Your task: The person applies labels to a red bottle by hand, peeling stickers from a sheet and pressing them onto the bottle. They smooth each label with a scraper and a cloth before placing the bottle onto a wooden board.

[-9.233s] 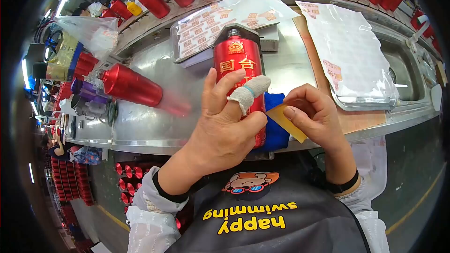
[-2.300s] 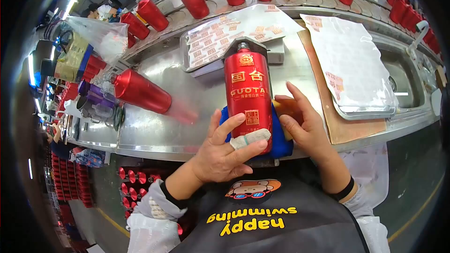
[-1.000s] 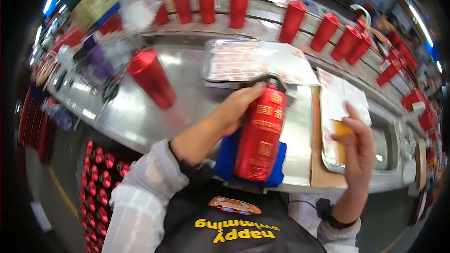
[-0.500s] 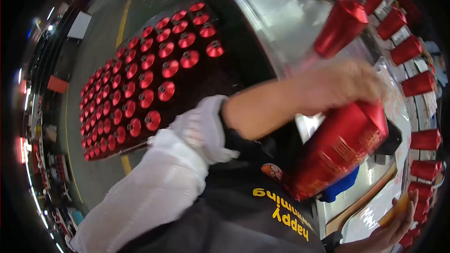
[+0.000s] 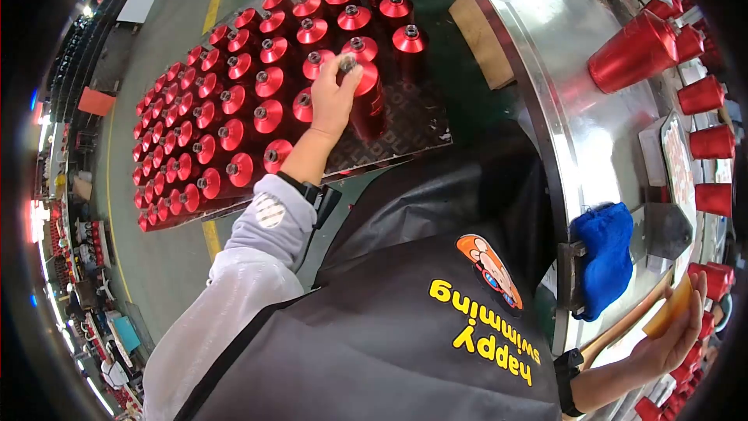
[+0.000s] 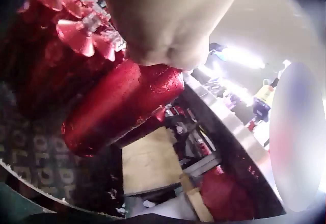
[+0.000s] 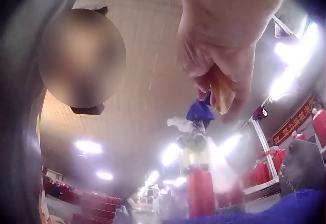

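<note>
My left hand [image 5: 333, 101] grips a red bottle [image 5: 369, 109] by its neck, at the near corner of a dark printed board [image 5: 421, 121] crowded with similar red bottles [image 5: 269, 113]. In the left wrist view the held bottle [image 6: 117, 107] slants, its base low over the board's lettering, and the hand [image 6: 173, 35] covers its neck. At the right, above the bench, my right hand [image 5: 662, 355] pinches a flat yellow piece [image 5: 672, 310] between thumb and fingers. The right wrist view shows the yellow piece [image 7: 222, 94] partly hidden in the hand.
A blue cloth [image 5: 606, 261] covers the rest at the steel bench's [image 5: 553, 93] front edge, with a dark angled bracket [image 5: 666, 230] beyond. One red bottle [image 5: 635, 51] lies on the bench. More red bottles [image 5: 710, 143] line the conveyor. Cardboard [image 5: 479, 39] stands by the bench.
The left hand has lifted the red bottle off the blue cloth and carried it left to the board of bottles. The view has turned left. The right hand keeps its yellow piece.
</note>
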{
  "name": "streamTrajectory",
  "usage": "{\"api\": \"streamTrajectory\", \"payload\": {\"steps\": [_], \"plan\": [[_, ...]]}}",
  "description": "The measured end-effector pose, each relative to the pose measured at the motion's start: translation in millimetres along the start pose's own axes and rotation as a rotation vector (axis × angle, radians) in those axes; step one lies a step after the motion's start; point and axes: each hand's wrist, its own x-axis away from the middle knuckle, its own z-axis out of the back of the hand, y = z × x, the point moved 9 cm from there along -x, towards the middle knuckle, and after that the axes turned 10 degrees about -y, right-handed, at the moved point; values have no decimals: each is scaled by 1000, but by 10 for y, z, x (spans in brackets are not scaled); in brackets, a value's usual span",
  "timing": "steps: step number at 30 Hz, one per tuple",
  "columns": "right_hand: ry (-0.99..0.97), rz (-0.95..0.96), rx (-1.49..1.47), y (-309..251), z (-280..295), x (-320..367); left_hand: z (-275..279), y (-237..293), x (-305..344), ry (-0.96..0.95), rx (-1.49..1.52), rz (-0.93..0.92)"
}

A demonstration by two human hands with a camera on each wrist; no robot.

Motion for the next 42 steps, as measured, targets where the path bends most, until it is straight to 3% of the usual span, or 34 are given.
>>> {"api": "streamTrajectory", "payload": {"steps": [7, 10, 11, 12, 14, 15, 16, 17, 18, 20, 22, 24, 26, 29, 32, 33, 36, 37, 40, 42], "plan": [[44, -76, 37, 28, 150, 62, -486, -667, 48, -3, -272, -35], [17, -78, 36, 39, 222, 24, -538, -406, -19, -16, -362, -67], [4, -68, 54, 55, 299, 5, -586, -327, -103, -159, -448, 54], [7, -59, 87, 44, 406, 0, -557, -280, -135, -145, -503, 57], [20, -145, 206, -41, 469, -194, -550, -100, -88, 1, -556, -136], [-1, -146, 317, -107, 512, -342, -633, -292, -183, -250, -541, 188], [-37, -155, 413, -115, 531, -530, -593, -302, -177, -201, -568, 123], [-30, -215, 426, -3, 589, -696, -569, -447, -153, -228, -609, 74], [-34, -270, 420, 202, 673, -864, -499, -638, -51, -75, -643, -130], [-90, -207, 593, 745, 878, -1237, -483, -760, -55, -169, -672, -8], [-1, -294, 571, 1587, 1234, -1520, -470, -735, -20, -108, -697, -71], [-5, -409, 849, 2225, 1501, -1907, -470, -760, -34, -194, -739, 21], [58, -439, 993, 2843, 1822, -2217, -362, -560, 17, -40, -785, -145], [150, -452, 1063, 3201, 2038, -2552, -333, 251, -106, -71, -701, -275], [-13, -509, 1212, 3623, 2177, -2734, -434, 1111, -304, -109, -544, -375], [105, -527, 1148, 3626, 2262, -2715, -485, 1362, -368, -111, -487, -384], [170, -547, 1156, 3521, 2324, -2547, -646, 1825, -458, -121, -279, -480], [207, -459, 1126, 3444, 2315, -2466, -703, 1972, -481, -129, -199, -525], [172, -397, 1132, 3090, 2268, -2168, -1052, 2649, -424, -252, 23, -787], [233, -228, 1023, 2646, 2268, -1957, -1297, 3041, -306, -409, 254, -1006]]}}
